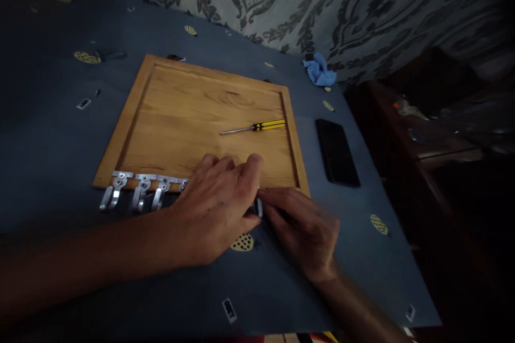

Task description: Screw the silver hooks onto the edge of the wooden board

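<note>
A wooden board (193, 112) with a raised rim lies flat on a dark blue cloth. Along its near edge runs a metal strip with several hooks (139, 190). My left hand (215, 209) covers the right part of that strip, fingers curled and pressed down on it. My right hand (303, 228) meets it from the right, fingertips pinched on a small metal piece (258, 207) at the board's edge; what that piece is I cannot make out. A yellow-and-black screwdriver (255, 127) rests on the board, untouched.
A black phone (337, 153) lies on the cloth right of the board. A crumpled blue rag (319, 71) sits at the back by the patterned wall. Dark wooden furniture (422, 139) stands beyond the table's right edge.
</note>
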The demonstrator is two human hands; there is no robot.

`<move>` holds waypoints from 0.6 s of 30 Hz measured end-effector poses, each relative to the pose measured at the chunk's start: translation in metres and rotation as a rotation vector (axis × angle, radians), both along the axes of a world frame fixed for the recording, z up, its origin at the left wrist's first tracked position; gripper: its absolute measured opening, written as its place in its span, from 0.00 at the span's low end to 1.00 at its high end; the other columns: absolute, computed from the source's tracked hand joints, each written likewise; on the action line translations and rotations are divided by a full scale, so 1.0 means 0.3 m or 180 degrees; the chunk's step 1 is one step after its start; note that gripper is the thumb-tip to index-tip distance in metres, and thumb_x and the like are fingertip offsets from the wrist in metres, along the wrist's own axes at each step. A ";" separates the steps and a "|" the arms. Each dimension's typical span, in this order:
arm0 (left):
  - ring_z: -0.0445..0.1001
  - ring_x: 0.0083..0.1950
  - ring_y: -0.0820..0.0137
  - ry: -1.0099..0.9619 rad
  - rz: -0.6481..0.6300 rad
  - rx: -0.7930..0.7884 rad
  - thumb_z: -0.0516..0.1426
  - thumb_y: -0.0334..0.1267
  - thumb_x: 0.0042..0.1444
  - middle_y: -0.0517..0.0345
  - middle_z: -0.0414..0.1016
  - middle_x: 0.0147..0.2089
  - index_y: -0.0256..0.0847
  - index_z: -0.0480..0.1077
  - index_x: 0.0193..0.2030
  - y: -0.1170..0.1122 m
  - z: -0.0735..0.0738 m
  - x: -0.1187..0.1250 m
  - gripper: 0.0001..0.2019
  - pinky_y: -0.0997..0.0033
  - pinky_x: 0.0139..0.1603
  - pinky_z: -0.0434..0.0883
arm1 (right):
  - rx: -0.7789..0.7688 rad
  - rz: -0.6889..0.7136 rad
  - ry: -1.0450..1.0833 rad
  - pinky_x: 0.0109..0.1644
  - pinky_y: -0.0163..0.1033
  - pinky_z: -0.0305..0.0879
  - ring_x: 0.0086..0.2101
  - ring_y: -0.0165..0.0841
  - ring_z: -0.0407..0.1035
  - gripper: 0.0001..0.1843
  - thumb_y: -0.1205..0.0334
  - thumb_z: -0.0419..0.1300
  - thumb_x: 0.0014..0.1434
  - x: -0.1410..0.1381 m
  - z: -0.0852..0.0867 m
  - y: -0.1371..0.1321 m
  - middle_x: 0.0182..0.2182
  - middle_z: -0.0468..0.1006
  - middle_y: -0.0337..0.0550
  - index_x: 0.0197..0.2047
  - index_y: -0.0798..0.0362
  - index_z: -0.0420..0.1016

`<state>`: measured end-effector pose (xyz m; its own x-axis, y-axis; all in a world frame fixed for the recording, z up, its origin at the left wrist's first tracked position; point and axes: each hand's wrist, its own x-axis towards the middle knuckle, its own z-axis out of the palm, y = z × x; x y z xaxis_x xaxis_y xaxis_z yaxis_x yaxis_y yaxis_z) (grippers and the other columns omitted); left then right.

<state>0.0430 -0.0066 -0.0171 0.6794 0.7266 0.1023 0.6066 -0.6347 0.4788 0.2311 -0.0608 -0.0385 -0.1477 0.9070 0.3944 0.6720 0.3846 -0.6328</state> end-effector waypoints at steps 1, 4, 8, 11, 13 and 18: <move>0.76 0.49 0.55 -0.0019 0.0009 0.0022 0.68 0.42 0.57 0.57 0.79 0.46 0.41 0.58 0.54 -0.001 -0.001 -0.001 0.26 0.55 0.51 0.65 | -0.0004 -0.0030 0.0020 0.39 0.36 0.78 0.32 0.33 0.81 0.12 0.68 0.64 0.63 0.002 0.000 -0.003 0.34 0.87 0.37 0.41 0.41 0.86; 0.76 0.48 0.55 -0.0051 0.0021 0.0103 0.68 0.42 0.57 0.58 0.79 0.46 0.43 0.57 0.53 -0.005 -0.006 -0.003 0.26 0.55 0.50 0.65 | 0.0009 -0.0189 0.0143 0.36 0.36 0.78 0.32 0.33 0.81 0.08 0.68 0.66 0.62 0.010 0.000 -0.011 0.33 0.87 0.38 0.40 0.45 0.85; 0.76 0.47 0.55 -0.0031 0.0014 0.0191 0.68 0.40 0.56 0.55 0.78 0.46 0.43 0.57 0.51 -0.012 -0.005 -0.006 0.26 0.55 0.48 0.66 | 0.0044 -0.0325 0.0316 0.33 0.34 0.77 0.31 0.31 0.80 0.06 0.68 0.68 0.62 0.022 -0.002 -0.018 0.32 0.86 0.38 0.39 0.47 0.84; 0.75 0.47 0.55 -0.0057 -0.0025 0.0275 0.68 0.39 0.56 0.54 0.78 0.46 0.42 0.57 0.52 -0.014 -0.001 -0.008 0.26 0.55 0.48 0.66 | -0.0037 -0.0272 0.0329 0.33 0.34 0.78 0.31 0.32 0.81 0.06 0.68 0.68 0.61 0.024 -0.005 -0.015 0.32 0.87 0.38 0.39 0.47 0.84; 0.75 0.46 0.55 -0.0074 -0.0052 0.0301 0.68 0.38 0.55 0.53 0.78 0.47 0.42 0.57 0.51 -0.013 0.002 -0.008 0.26 0.55 0.47 0.66 | -0.0087 -0.0225 0.0313 0.33 0.34 0.78 0.31 0.32 0.81 0.06 0.68 0.68 0.61 0.022 -0.006 -0.011 0.32 0.87 0.38 0.39 0.47 0.84; 0.76 0.45 0.54 -0.0080 -0.0054 0.0285 0.68 0.36 0.55 0.50 0.79 0.47 0.41 0.57 0.50 -0.010 0.010 -0.006 0.25 0.55 0.46 0.66 | -0.0121 -0.0148 0.0248 0.37 0.35 0.80 0.33 0.33 0.82 0.04 0.67 0.67 0.63 0.015 0.000 -0.006 0.34 0.87 0.40 0.39 0.49 0.83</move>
<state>0.0411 -0.0096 -0.0140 0.6879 0.7022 0.1836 0.5839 -0.6856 0.4347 0.2357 -0.0628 -0.0383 -0.0752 0.9266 0.3684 0.6369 0.3289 -0.6973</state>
